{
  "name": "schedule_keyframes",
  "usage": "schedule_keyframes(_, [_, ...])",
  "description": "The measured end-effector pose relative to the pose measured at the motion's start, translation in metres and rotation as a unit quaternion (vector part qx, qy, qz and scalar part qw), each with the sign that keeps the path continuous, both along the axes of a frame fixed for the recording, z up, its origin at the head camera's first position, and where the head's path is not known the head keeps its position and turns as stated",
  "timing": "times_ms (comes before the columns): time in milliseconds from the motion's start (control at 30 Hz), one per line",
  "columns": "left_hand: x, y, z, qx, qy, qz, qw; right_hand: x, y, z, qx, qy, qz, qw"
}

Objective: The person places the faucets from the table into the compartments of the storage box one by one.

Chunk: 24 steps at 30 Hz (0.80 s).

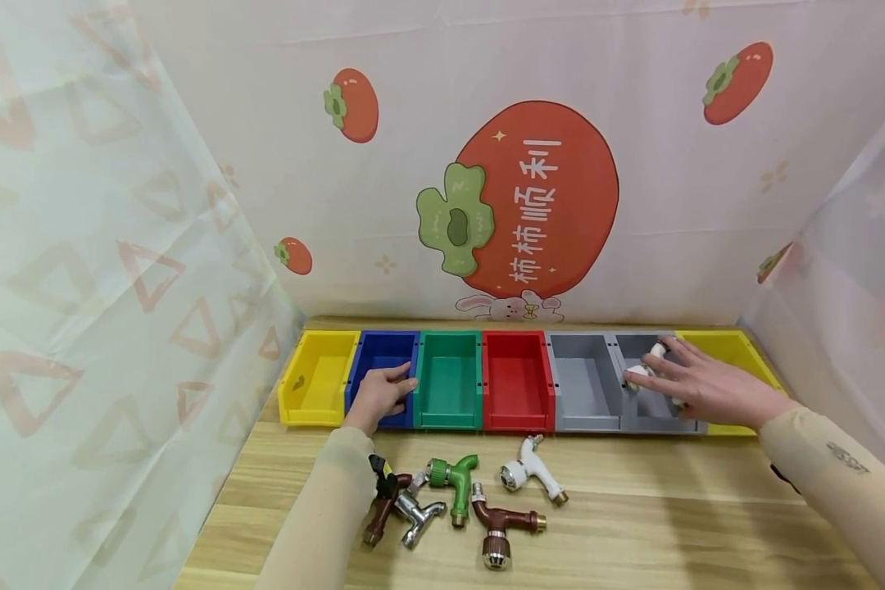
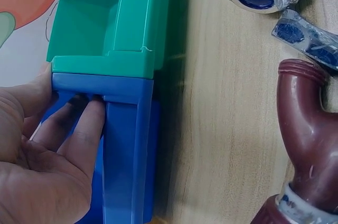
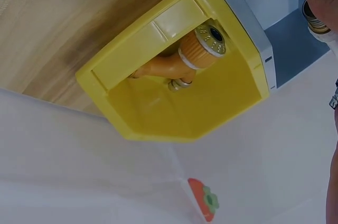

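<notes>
The left hand pinches the shared side wall of the blue bin and the green bin. In the left wrist view, two fingers of the left hand reach inside the blue bin, with the thumb at the green bin's side. Over the right-hand grey bin, the right hand holds a white faucet, partly hidden by its fingers. At the right wrist view's edge, the right hand's thumb lies against the threaded end of that faucet.
Green, white, silver and brown faucets lie on the wooden table before the bins. An orange faucet lies in the right yellow bin. Red and grey bins stand mid-row.
</notes>
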<state>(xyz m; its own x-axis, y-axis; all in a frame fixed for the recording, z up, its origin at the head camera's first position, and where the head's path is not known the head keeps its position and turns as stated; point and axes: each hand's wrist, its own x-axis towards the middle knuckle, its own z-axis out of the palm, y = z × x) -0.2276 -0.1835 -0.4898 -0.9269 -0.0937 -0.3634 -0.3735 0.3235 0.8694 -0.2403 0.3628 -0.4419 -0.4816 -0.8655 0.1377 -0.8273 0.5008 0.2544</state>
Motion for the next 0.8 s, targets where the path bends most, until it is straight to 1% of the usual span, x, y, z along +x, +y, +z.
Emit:
schedule_keyframes(267, [0.001,0.000,0.000,-0.004,0.005,-0.004,1.0000,-0.006,0.007,-0.004,-0.009,-0.018,-0.014,0.9997])
schedule_keyframes(500, [0.001,0.000,0.000,-0.007,0.004,-0.002,1.0000,-0.006,0.010,-0.005,0.012,-0.035,-0.041,0.9985])
schedule_keyframes(800, [0.003,0.000,0.001,-0.004,0.011,-0.007,0.9999,-0.006,0.011,-0.009,0.022,-0.060,-0.056,0.9963])
